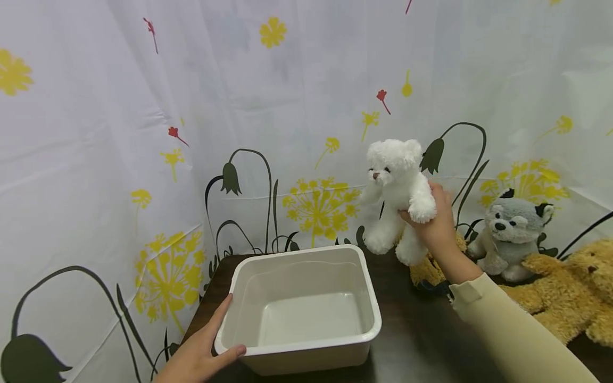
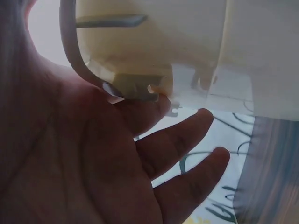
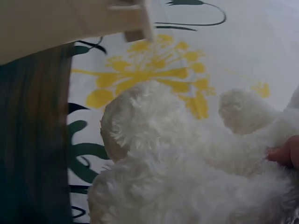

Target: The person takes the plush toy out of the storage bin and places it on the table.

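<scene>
In the head view, a white teddy bear point(image 1: 395, 175) is held up above the dark table by my right hand point(image 1: 433, 223), which grips its body from the side. Its furry legs point(image 3: 140, 121) fill the right wrist view, where one fingertip presses into the plush. At the front left corner of a white plastic tub point(image 1: 306, 348) rests my left hand point(image 1: 206, 340), thumb at the front rim and fingers along the left side. Seen from the left wrist, the fingers point(image 2: 177, 144) spread loosely against the tub's outer wall. Nothing lies inside the tub.
A grey and white plush husky point(image 1: 514, 229) sits at the back right. Nearer lies a golden-brown plush toy point(image 1: 565, 298), and another brown plush point(image 1: 426, 271) is partly hidden behind my right wrist. A flower-printed curtain point(image 1: 306, 106) hangs behind the dark table point(image 1: 412, 335).
</scene>
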A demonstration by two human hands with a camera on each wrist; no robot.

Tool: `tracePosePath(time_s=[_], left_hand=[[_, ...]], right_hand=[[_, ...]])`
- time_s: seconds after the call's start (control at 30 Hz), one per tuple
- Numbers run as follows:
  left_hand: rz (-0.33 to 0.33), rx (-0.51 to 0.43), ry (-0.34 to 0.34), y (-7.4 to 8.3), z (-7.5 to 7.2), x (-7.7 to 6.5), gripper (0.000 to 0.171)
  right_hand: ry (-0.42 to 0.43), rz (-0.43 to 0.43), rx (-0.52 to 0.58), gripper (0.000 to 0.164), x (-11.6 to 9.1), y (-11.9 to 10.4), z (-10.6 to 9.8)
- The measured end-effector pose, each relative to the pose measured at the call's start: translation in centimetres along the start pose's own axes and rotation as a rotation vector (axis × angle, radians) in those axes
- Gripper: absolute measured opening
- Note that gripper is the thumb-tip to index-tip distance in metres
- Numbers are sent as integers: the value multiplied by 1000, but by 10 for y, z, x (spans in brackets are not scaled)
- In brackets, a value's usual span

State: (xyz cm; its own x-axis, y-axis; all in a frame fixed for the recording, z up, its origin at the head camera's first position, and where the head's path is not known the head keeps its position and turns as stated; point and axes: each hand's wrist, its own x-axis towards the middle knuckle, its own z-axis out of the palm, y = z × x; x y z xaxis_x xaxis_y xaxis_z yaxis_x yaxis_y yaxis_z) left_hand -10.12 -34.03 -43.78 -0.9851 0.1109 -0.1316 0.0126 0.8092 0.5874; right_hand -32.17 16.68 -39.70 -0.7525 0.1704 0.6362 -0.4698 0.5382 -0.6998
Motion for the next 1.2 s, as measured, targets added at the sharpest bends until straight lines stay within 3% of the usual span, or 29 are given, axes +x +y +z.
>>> tracePosePath(time_s=[0.2,0.43,0.57,0.7,0.83,0.97,1.07,1.2], left_hand=[[41,9,21,-15,-8,4,99],[119,44,109,-31,-10,7,97],[153,74,175,-43,-15,9,96],[157,159,231,-56,-23,12,94],[127,131,210,-65,-36,18,91],[114,128,211,-72,-48,26,89],[129,118,221,-78,-52,33,88],[157,106,260,-88,-54,39,86]], right_hand=[[-74,12,60,85,-15,24,20],[-179,194,219,72,-33,38,38],[-215,254,246,73,-42,43,48],[-238,278,295,69,-53,50,61],[-262,315,392,64,-61,53,75],[-288,344,456,69,-66,53,89],[-308,376,513,74,-70,55,99],[-324,479,595,73,-75,58,109]])
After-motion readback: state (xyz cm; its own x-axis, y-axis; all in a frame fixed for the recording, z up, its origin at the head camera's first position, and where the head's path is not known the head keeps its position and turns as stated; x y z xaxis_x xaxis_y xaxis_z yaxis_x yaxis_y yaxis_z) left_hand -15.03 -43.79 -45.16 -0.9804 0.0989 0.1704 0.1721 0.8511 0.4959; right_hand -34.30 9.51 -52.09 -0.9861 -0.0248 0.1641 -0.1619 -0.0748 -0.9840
